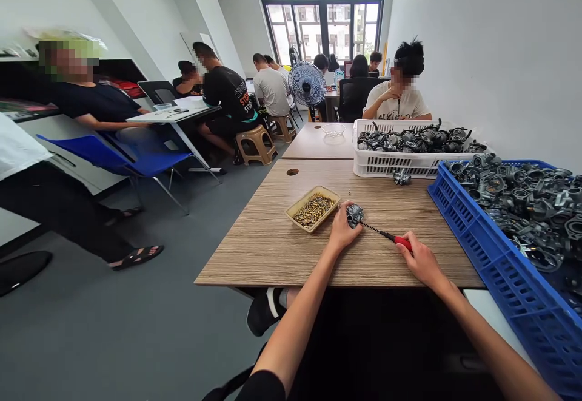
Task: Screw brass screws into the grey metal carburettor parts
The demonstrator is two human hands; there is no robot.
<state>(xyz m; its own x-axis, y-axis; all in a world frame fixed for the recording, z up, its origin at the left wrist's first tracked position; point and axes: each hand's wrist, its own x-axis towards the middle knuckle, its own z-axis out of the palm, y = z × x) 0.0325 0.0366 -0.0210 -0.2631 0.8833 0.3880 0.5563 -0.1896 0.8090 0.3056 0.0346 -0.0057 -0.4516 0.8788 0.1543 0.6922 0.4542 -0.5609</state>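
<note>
Clearly, the head view has the left hand (pixel 344 229) closed around a small grey metal casting with a round opening (pixel 354 214), held at the wood-grain tabletop (pixel 254 249). The right hand (pixel 424 261) grips the red-and-black handle of a slim dark-shafted screwdriver (pixel 402 242), whose shaft points across to the casting.

The casting looks rigid and fairly dense for its size, probably smooth enough to slip if oily; its solid outer body seems the best hold, leaving the openings free. The screwdriver should be light and stiff, best held by its thick handle.

Just left of the left hand sits a shallow tan rectangular tray (pixel 297 224) of slender brass-coloured pieces (pixel 313 208) — too small to tell apart. Beyond the right hand, a blue slatted plastic crate (pixel 477 237) of similar castings runs off the frame edge. The left fingers hide much of the casting — whether the screwdriver's tip is seated, I cannot tell.
</note>
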